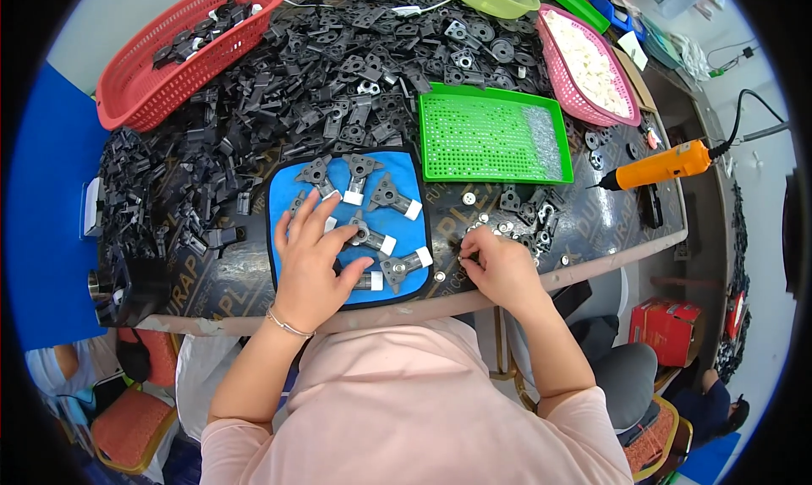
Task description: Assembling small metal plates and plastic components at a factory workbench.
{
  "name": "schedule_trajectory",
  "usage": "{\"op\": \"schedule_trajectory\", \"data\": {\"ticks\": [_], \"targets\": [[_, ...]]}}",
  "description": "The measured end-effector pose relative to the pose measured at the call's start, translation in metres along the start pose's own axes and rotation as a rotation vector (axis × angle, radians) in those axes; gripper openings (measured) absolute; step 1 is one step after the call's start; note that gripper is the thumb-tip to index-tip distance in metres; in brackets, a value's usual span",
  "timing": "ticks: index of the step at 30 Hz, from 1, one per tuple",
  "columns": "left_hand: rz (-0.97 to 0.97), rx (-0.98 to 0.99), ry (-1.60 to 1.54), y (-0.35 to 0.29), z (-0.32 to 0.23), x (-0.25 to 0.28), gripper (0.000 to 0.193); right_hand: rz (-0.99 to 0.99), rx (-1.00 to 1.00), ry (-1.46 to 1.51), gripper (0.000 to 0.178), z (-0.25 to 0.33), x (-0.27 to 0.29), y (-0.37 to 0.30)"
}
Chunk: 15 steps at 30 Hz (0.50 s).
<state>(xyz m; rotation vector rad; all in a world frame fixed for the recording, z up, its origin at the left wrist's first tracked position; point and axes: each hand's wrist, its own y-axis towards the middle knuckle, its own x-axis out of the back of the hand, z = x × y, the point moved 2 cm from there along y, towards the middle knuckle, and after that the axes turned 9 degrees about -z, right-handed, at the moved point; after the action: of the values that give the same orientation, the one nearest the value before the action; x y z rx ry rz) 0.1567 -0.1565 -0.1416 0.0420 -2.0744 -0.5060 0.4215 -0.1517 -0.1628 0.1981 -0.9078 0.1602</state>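
A blue cloth [330,155] with a dark border lies before me, bearing several black three-armed plastic parts [386,191] with white ends. Over its left half, my left hand [309,261] rests with fingers spread, touching or just above some of these parts, and partly hides them. To the right of the cloth, my right hand [503,269] is closed in a pinch at the tabletop; whatever is between thumb and finger is hidden. Small silver round pieces [469,198] are scattered around that hand, beside a few more black parts [541,213].
A large heap of black plastic parts [330,71] covers the table's back and left. Around it stand a red basket [127,87], a green perforated tray [474,134] with tiny clear pieces, and a pink basket [622,104] of white pieces. An orange electric screwdriver [664,165] lies at right.
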Motion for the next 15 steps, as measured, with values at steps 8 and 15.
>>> {"op": "schedule_trajectory", "data": {"ticks": [8,15], "targets": [[-0.01,0.039,-0.009,-0.006,0.009,0.005,0.037,0.137,-0.001,-0.07,0.026,0.007,0.001,0.011],[0.024,0.04,-0.035,-0.002,0.011,0.003,0.037,0.31,-0.023,0.152,0.02,0.018,0.005,0.037]]}}
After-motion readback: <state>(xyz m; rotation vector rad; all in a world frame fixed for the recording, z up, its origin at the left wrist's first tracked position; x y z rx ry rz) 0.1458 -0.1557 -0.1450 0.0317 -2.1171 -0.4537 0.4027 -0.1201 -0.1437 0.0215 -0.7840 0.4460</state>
